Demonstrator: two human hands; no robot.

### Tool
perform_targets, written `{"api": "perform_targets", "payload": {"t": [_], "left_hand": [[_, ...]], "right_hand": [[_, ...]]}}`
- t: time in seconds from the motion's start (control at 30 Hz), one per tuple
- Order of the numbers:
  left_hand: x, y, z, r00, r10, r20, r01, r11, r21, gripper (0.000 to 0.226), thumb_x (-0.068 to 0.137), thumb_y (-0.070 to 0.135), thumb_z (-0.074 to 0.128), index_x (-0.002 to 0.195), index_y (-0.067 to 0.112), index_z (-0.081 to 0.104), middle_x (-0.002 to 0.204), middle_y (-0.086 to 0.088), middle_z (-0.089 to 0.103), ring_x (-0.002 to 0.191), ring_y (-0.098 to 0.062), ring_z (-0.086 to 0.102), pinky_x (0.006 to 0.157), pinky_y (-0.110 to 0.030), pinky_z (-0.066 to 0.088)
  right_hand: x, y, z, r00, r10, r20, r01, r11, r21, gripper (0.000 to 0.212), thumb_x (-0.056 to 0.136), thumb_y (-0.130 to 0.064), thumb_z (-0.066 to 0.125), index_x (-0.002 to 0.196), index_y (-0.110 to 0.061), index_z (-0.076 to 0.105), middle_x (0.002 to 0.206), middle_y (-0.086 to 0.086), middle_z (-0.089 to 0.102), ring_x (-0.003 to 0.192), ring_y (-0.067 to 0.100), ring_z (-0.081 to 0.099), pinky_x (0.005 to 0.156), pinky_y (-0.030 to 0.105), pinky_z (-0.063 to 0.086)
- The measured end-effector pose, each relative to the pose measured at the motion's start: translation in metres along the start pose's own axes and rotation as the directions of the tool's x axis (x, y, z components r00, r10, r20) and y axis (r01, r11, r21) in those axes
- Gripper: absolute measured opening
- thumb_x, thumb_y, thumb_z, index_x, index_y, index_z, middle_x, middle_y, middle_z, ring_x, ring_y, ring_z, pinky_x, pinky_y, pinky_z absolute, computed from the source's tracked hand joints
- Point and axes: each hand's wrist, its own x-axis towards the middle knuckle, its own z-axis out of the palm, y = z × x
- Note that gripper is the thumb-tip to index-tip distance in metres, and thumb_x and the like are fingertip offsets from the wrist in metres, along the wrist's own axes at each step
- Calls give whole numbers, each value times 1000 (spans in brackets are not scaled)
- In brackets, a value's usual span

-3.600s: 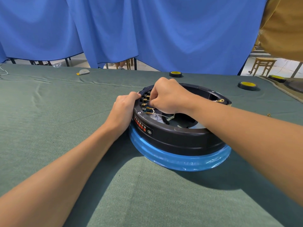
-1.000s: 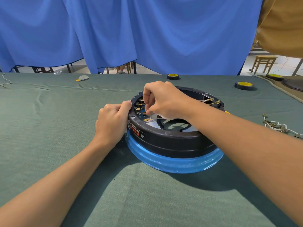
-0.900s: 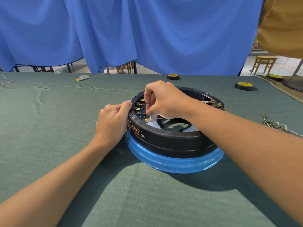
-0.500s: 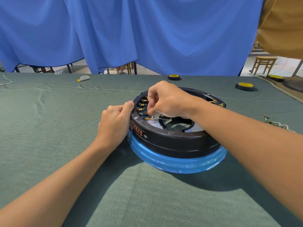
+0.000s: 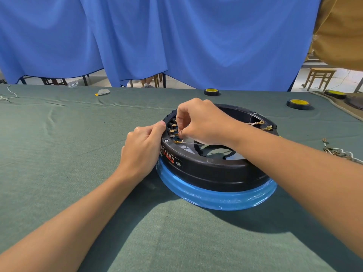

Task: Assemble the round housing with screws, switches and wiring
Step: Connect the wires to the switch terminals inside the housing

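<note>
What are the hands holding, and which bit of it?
The left hand grips the black round housing by its left rim. The right hand seems to pinch the white wire just behind its brass terminal.

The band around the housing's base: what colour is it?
The band is glossy blue, seen best in the head view.

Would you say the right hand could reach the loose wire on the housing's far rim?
Probably yes: the right hand works across the housing from that loose wire, nothing between, though its fingers seem to pinch a near wire.
</note>
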Motion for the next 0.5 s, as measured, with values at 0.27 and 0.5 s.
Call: {"api": "perform_targets", "payload": {"t": [0.27,0.5], "left_hand": [[0,0,0,1000,-2,-26,2,1000,13,46,84,48,40,56,11,43,39,7,36,52,-21,35,58,-39,33],[0,-1,0,1000,-2,-22,2,1000,7,48,84,47,40,57,8,42,37,8,35,48,-15,32,57,-38,32]], "right_hand": [[0,6,-7,995,-75,-62,66,989,-133,17,84,-7,66,80,-23,70,78,-9,59,75,10,56,64,24,46],[0,5,-4,993,-118,-3,112,948,-299,30,80,4,62,82,-22,76,98,6,67,90,25,64,74,36,54]]}}
